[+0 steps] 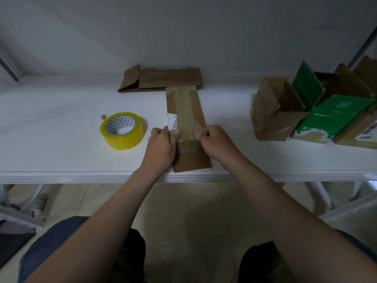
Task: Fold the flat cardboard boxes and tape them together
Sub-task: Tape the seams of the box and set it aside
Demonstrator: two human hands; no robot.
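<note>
Two hands clamp one long brown box [186, 111] lying at the near edge of the white desk [61, 156]. The left hand [161, 146] and the right hand [214, 144] each pinch a side, thumbs on top, where the near flap begins, so folding seems to be the step in hand and taping not yet begun. Next, I judge, the flap needs creasing and holding while one hand frees itself for the yellow tape roll [123, 130] just left of the box; at the box's far end lies a flat box [163, 78], to its right stand folded boxes [273, 111] and a green box [334, 117], before a plain white wall [183, 27].
</note>
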